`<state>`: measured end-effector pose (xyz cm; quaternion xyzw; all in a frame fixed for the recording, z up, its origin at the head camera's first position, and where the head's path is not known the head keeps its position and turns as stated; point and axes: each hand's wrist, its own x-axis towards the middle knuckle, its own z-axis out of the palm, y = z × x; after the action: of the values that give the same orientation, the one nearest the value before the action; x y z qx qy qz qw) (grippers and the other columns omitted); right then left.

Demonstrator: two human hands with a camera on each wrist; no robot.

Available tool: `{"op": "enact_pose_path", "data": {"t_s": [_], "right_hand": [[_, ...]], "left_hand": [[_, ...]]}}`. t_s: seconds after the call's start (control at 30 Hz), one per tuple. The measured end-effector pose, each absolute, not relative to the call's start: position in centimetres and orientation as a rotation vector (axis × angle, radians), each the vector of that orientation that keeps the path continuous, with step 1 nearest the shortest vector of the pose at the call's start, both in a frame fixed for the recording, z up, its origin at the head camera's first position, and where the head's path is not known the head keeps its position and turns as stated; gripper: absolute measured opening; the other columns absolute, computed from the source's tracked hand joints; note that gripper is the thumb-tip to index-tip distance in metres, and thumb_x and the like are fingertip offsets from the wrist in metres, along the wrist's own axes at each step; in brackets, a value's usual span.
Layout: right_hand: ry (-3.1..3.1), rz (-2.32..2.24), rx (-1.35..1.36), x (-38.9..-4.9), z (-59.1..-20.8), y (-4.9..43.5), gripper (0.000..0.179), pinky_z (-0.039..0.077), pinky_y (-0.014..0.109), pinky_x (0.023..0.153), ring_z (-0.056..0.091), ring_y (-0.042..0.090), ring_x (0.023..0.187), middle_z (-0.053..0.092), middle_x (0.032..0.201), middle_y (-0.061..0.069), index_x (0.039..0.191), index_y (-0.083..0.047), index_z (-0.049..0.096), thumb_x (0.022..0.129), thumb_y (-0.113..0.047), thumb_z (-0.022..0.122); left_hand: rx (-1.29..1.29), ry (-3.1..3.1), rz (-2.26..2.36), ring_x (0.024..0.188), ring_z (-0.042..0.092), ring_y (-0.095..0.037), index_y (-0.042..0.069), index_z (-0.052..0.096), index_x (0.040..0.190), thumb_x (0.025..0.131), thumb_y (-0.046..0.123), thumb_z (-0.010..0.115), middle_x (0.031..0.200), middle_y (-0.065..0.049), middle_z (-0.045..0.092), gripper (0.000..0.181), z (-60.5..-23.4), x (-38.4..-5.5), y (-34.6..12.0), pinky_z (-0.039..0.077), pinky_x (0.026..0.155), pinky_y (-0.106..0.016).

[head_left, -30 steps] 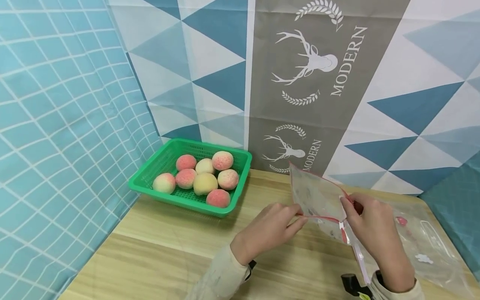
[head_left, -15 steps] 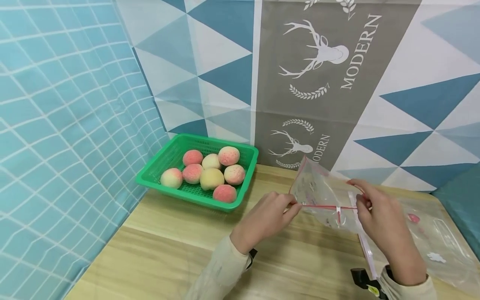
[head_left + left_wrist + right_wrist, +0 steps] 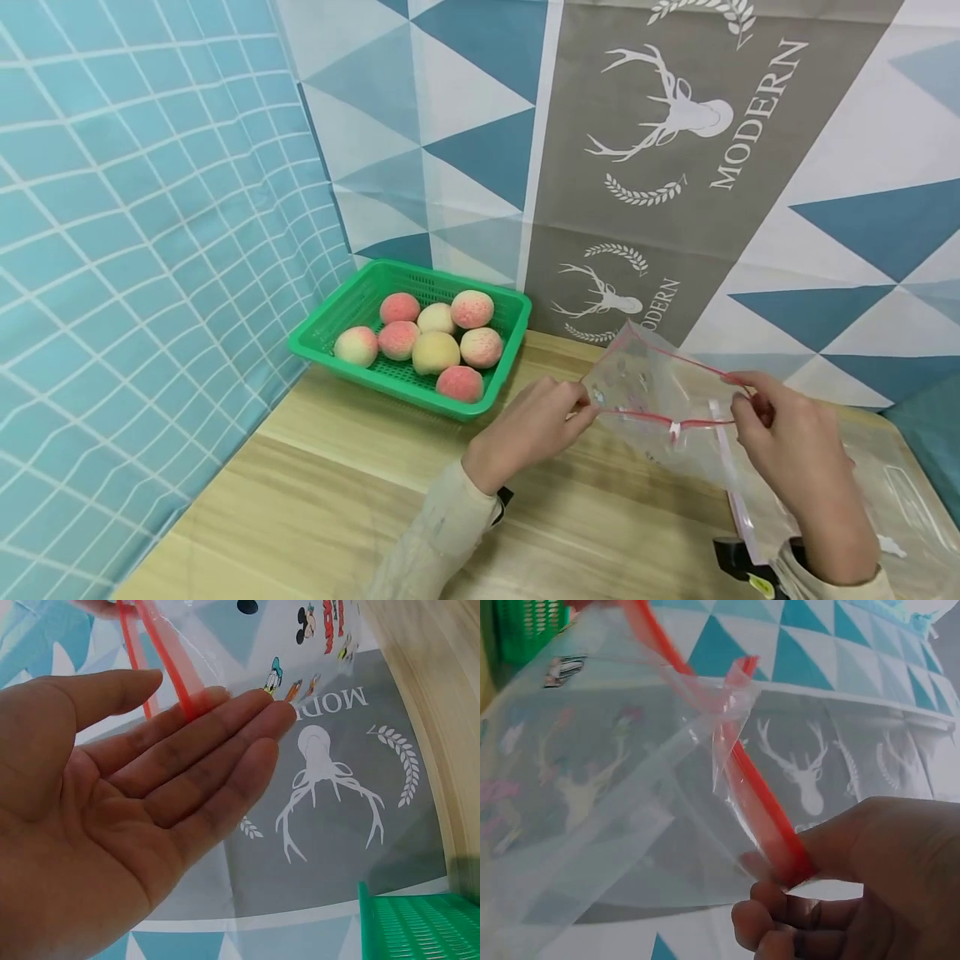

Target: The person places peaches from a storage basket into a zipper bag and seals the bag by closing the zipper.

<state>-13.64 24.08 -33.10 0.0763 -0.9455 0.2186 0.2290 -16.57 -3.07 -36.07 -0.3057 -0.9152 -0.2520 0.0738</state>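
A clear zip bag [image 3: 637, 375] with red zip edges is held above the table, its mouth spread apart. At its left side my left hand [image 3: 525, 429] pinches the edge; the left wrist view shows the fingers [image 3: 225, 754] nearly straight against the red strip, with cartoon figures printed on the plastic. My right hand [image 3: 802, 454] grips the right end of the mouth, and in the right wrist view its thumb [image 3: 840, 844] presses the red strip against curled fingers. A white slider [image 3: 675, 429] hangs mid-way along the near edge. No contents show inside the bag.
Left of the hands, a green basket [image 3: 307, 337] holds several pink and cream peaches [image 3: 436, 352]. Another clear plastic bag [image 3: 903, 492] with a pale pink strip [image 3: 742, 517] lies flat at the right. Patterned sheets [image 3: 480, 125] rise behind the wooden table [image 3: 315, 492].
My right hand has shifted from beside the slider to the right end of the mouth, pulling it wider. My left hand keeps its hold. The head view has turned slightly left.
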Motion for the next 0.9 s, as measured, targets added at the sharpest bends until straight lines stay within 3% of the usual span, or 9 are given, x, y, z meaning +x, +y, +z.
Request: {"op": "enact_pose_path", "data": {"t_s": [0.13,0.23,0.43,0.57,0.77,0.9], "right_hand": [[-2.585,0.618,0.229,-14.0,-32.8,23.4,0.021,0.034,0.028,0.044,0.044,0.008,0.046,0.056,0.057,-0.002,0.100,0.000,0.072,0.097,-0.020,0.063],[-2.555,0.614,0.266,-14.5,-32.8,22.5,0.022,0.033,0.028,0.042,0.043,0.010,0.043,0.055,0.054,-0.002,0.091,0.001,0.072,0.096,-0.019,0.066],[-2.536,0.655,0.286,-14.6,-33.1,21.2,0.019,0.035,0.028,0.042,0.047,0.011,0.043,0.055,0.053,-0.002,0.088,0.000,0.071,0.097,-0.016,0.064],[-2.535,0.678,0.281,-14.5,-33.2,21.0,0.019,0.036,0.028,0.042,0.048,0.010,0.043,0.055,0.052,-0.004,0.088,-0.001,0.071,0.097,-0.016,0.064],[-2.538,0.688,0.281,-14.4,-33.2,21.2,0.021,0.037,0.028,0.043,0.049,0.010,0.045,0.054,0.052,-0.005,0.088,-0.001,0.070,0.098,-0.017,0.062],[-2.529,0.684,0.289,-14.4,-33.1,21.4,0.020,0.037,0.027,0.043,0.049,0.010,0.045,0.054,0.052,-0.004,0.089,0.000,0.070,0.098,-0.016,0.062]], "left_hand": [[-0.959,-2.758,-0.694,0.060,0.054,-0.002,0.008,0.074,0.098,0.101,0.026,0.059,0.073,0.006,0.065,0.024,-36.4,-16.8,-2.9,0.045,0.061,-0.015],[-1.007,-2.762,-0.677,0.062,0.055,-0.002,0.008,0.072,0.105,0.101,0.027,0.059,0.080,0.005,0.068,0.023,-36.5,-16.9,-3.0,0.045,0.061,-0.016],[-1.101,-2.696,-0.730,0.069,0.055,-0.001,0.013,0.059,0.128,0.101,0.021,0.060,0.091,0.006,0.068,0.029,-36.3,-16.9,-3.4,0.043,0.061,-0.015],[-1.054,-2.667,-0.768,0.087,0.067,-0.008,0.013,0.054,0.137,0.101,0.020,0.058,0.104,0.000,0.071,0.037,-35.4,-16.9,-4.2,0.052,0.072,-0.019],[-0.867,-2.691,-0.712,0.089,0.069,-0.019,0.006,0.060,0.131,0.101,0.022,0.059,0.098,-0.006,0.072,0.034,-34.8,-17.6,-6.2,0.056,0.077,-0.032],[-0.749,-2.690,-0.719,0.109,0.065,-0.024,0.005,0.062,0.126,0.100,0.020,0.061,0.118,-0.008,0.069,0.031,-34.9,-18.3,-7.6,0.054,0.090,-0.039]]}}
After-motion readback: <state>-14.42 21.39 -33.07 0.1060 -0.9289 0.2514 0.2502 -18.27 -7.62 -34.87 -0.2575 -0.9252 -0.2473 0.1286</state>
